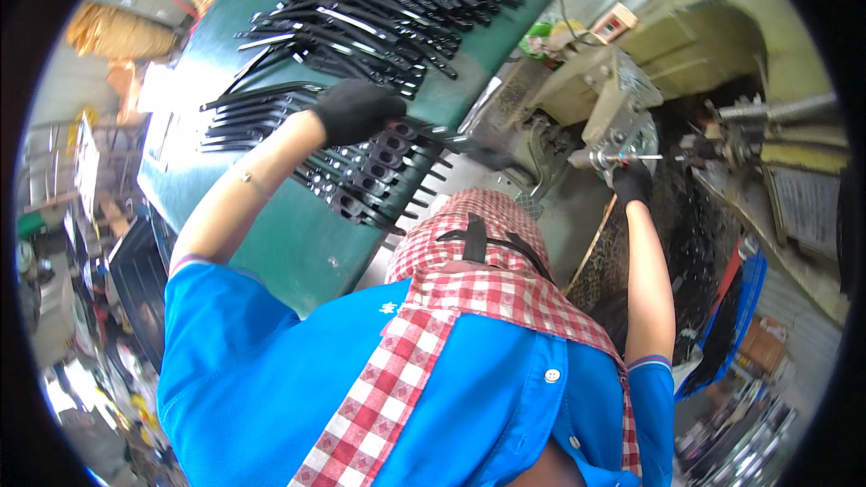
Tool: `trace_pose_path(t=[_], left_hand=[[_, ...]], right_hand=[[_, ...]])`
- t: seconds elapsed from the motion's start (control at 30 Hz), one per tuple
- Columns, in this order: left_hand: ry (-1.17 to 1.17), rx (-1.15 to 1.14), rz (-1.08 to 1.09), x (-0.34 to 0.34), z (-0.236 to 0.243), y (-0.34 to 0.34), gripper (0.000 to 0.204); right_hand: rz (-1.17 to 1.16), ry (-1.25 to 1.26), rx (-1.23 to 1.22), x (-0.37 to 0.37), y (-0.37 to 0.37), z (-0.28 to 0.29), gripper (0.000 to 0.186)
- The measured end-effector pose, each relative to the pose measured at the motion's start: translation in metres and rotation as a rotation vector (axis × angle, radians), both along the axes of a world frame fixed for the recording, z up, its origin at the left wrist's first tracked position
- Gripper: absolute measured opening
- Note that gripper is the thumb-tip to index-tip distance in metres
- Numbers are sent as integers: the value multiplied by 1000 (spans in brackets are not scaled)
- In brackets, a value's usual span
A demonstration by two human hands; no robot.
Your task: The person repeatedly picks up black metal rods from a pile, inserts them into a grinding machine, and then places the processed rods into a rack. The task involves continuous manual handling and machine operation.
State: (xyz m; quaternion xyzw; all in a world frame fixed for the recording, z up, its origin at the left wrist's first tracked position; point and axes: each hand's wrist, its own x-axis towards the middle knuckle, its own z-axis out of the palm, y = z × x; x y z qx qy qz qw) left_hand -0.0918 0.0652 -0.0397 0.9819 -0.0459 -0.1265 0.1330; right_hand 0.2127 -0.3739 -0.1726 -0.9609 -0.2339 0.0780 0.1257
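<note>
My left hand [356,110], in a black glove, is closed on a dark metal bar [474,146] that extends rightward past the table's edge, its far end blurred. Beneath and left of that hand lie rows of glossy black bars with holed flat ends [388,153] on the green table [280,271]. My right hand [631,180], also gloved, is at the machine [613,81], curled just below a silver fitting with a thin pin [600,159]; what its fingers hold, if anything, is hidden.
A large pile of black bars [379,9] covers the table's back part. The machine's frame and arms [753,126] fill the right. Sacks [117,32] stand at upper left, a blue crate [735,320] at lower right, racks and clutter [77,243] along the left.
</note>
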Motion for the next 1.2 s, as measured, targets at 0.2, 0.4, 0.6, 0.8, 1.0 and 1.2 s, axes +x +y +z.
trace_pose_path(t=[0.2, 0.4, 0.6, 0.8, 1.0, 1.2], left_hand=[[-6, 163, 232, -126, -51, 47, 19], [8, 261, 747, -145, -71, 37, 25], [-317, 20, 650, -85, -88, 21, 32], [-343, 71, 629, -83, -102, 15, 30], [-184, 67, 631, -100, -86, 22, 30], [-486, 186, 634, -20, -74, 75, 28]], right_hand=[[42, -16, 20, 6, -7, -7, 26], [4, 36, 244, 20, -23, -31, 26], [-206, 705, 1274, 5, -2, 53, 13], [-240, 876, 1396, -28, 10, 131, 11], [-231, 613, 1212, -56, 32, 152, 19], [-205, 422, 1264, -67, 21, 132, 24]])
